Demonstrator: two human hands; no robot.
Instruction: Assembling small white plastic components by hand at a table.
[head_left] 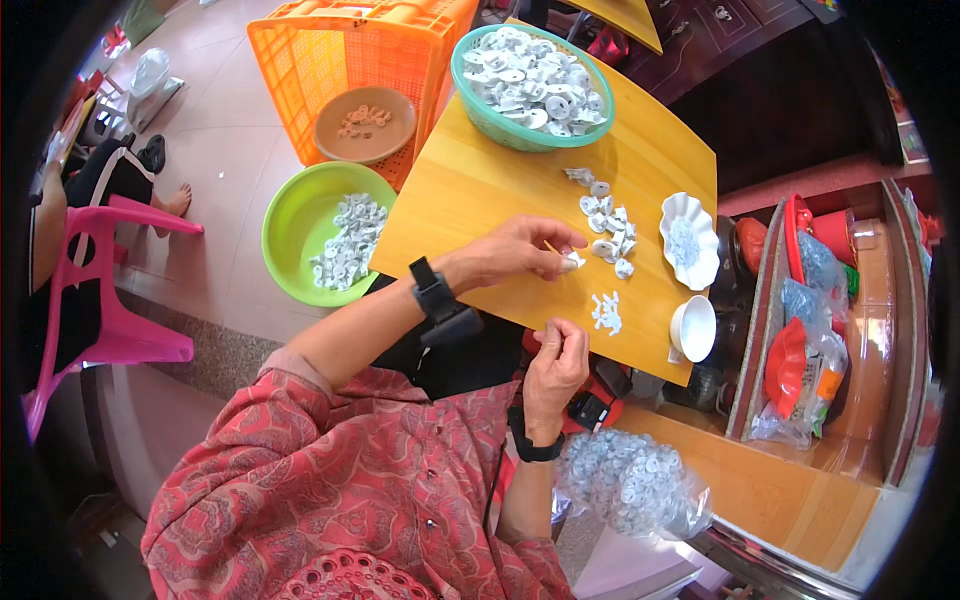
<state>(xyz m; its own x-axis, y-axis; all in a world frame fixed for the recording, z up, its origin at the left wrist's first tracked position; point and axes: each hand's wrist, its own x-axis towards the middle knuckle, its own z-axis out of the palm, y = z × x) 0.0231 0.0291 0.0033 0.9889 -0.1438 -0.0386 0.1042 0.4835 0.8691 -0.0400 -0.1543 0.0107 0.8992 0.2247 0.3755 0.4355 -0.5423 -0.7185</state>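
My left hand (520, 250) is over the wooden table, its fingers closed on a small white plastic part (572, 260). A thin yellowish sliver shows between those fingers; I cannot make out what it is. Nearer to me, at the table's front edge, my right hand (556, 370) is curled with thumb and forefinger together, and whatever is in it is hidden. Just beyond my left hand lies a loose group of white disc-shaped plastic parts (620, 235). Tiny white plastic pieces (606, 313) are heaped on the tabletop between both hands and the small white bowl (693, 329).
A teal basket (475, 110) full of white parts stands at the table's far end. Left of the table are a green basin (285, 215) and an orange crate (275, 75). A scalloped white dish (703, 265) sits at the right edge; a filled plastic bag (635, 485) lies below.
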